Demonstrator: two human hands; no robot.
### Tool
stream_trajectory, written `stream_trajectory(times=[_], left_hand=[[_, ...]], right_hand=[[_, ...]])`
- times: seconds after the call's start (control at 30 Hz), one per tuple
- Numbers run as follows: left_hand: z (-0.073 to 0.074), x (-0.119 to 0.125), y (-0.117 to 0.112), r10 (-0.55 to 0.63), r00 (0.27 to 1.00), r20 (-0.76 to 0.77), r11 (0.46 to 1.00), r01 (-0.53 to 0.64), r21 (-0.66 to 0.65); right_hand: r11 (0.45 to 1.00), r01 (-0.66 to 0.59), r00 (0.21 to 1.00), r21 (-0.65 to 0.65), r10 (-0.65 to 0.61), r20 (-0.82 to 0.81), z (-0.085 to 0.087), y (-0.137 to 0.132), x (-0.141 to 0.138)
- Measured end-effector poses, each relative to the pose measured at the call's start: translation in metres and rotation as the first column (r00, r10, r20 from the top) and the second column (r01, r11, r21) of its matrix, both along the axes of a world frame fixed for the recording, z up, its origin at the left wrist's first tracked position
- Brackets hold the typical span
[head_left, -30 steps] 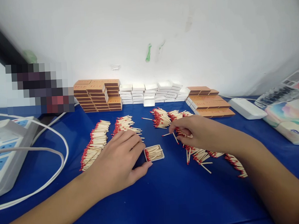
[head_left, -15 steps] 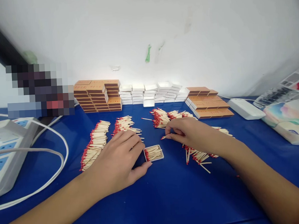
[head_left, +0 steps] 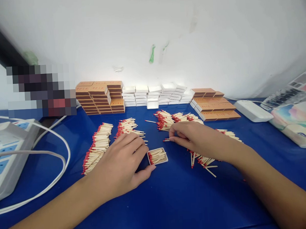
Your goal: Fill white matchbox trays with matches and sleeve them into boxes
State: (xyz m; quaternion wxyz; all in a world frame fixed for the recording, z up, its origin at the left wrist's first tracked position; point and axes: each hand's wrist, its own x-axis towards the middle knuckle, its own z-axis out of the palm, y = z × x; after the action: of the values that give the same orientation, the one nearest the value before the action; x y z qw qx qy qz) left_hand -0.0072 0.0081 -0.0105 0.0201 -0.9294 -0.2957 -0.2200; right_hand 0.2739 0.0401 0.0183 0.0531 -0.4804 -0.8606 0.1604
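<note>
My left hand point(head_left: 127, 160) curls round the left end of a small white matchbox tray point(head_left: 165, 155), thumb at its near corner and fingers at its far left. Red-tipped matches point(head_left: 157, 156) lie in the tray, heads to the left. Up and to the right, my right hand point(head_left: 186, 136) pinches matchsticks point(head_left: 166, 140) between thumb and fingertips, red heads pointing left; how many is hard to make out. Loose matches point(head_left: 203, 159) lie scattered beneath that hand. Just behind it is a thick pile of matches point(head_left: 165, 120).
Rows of matches point(head_left: 100, 141) lie to the left. Along the wall stand stacked brown matchboxes point(head_left: 99, 96), white trays point(head_left: 141, 94) and more brown boxes point(head_left: 214, 106). A power strip point(head_left: 13, 152) with white cables is at far left, a tissue pack point(head_left: 297, 124) at right.
The pinched matches have turned slightly, now lying more level and reaching a little further left from my right fingertips. My left hand and the tray hold their place.
</note>
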Motion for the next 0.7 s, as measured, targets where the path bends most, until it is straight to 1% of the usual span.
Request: stream_trajectory(times=[0.13,0.33,0.53,0.7], left_hand=[[0.0001,-0.0005,-0.0001,-0.003,1.000,0.006,1.000,0.003,0.001],[0.0002,-0.0003,-0.0006,0.000,1.000,-0.002,1.000,0.000,-0.006],[-0.0005,-0.0002,-0.0007,-0.001,1.000,-0.005,1.000,0.001,0.003],[0.0000,-0.0005,-0.0002,0.003,1.000,-0.009,1.000,-0.003,-0.003]], right_hand=[[0.999,-0.005,1.000,-0.036,0.005,-0.005,0.0013,-0.0032,-0.0046],[0.999,0.029,1.000,0.024,-0.029,0.010,-0.0010,-0.0023,-0.0052],[1.000,0.011,1.000,-0.009,-0.011,-0.003,-0.0030,-0.0005,-0.0019],[1.000,0.006,0.999,-0.005,-0.006,-0.041,0.0002,-0.0046,-0.0060]])
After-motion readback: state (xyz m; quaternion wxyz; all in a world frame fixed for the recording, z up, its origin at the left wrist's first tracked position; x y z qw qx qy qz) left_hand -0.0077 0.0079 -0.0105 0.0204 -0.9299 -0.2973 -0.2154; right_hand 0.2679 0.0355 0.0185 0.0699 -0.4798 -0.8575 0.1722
